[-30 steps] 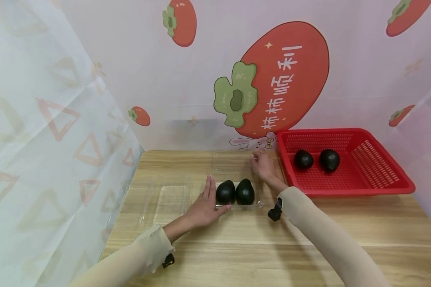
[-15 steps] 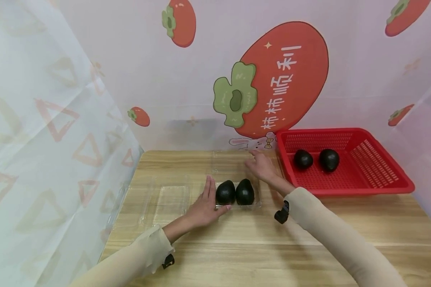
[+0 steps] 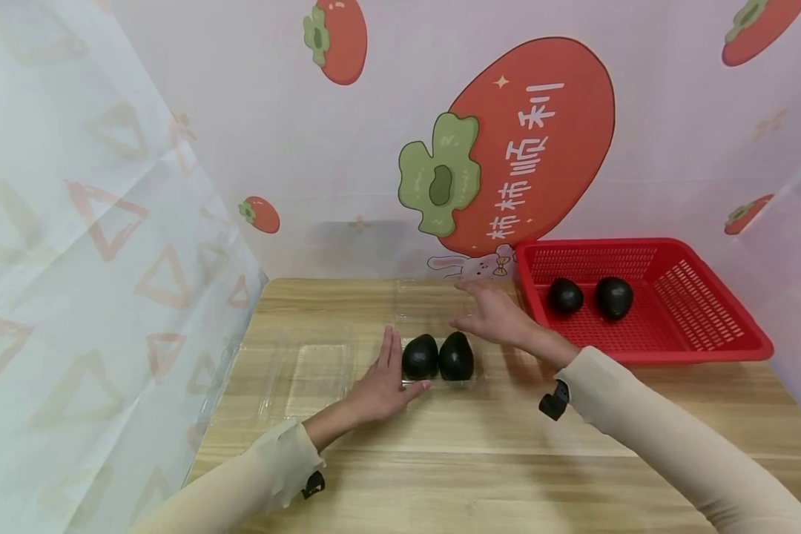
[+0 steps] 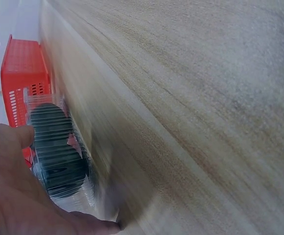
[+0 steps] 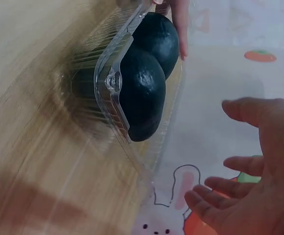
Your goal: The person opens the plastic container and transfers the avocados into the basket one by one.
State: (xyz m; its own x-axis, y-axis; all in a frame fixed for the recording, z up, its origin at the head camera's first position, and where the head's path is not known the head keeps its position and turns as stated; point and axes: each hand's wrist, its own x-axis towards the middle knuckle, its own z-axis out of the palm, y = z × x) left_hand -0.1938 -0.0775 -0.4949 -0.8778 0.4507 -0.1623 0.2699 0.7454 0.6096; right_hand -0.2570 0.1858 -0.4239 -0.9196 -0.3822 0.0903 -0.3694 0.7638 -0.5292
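Note:
Two dark green avocados [image 3: 420, 357] sit side by side in a transparent plastic clamshell box [image 5: 102, 83] on the table. Its see-through lid [image 3: 419, 299] lies folded back toward the wall. My left hand [image 3: 379, 387] rests along the box's left side, fingers straight and thumb spread at the front edge. In the left wrist view, the ribbed box wall covers the avocados [image 4: 58, 166] beside that hand. My right hand [image 3: 497, 315] hovers over the lid's right part with fingers extended and thumb apart. In the right wrist view, the right hand [image 5: 254, 171] holds nothing and is apart from the box.
A red perforated basket [image 3: 647, 352] stands at the right with two more avocados [image 3: 612, 298] inside. Another transparent clamshell box [image 3: 317, 378] lies opened on the left of the wooden table [image 3: 440, 475]. A printed cloth wall [image 3: 347, 170] rises behind the table's back edge.
My right hand has loosened from a pinched shape near the lid's right edge, spread its fingers and shifted slightly. The left hand, box and avocados have stayed put.

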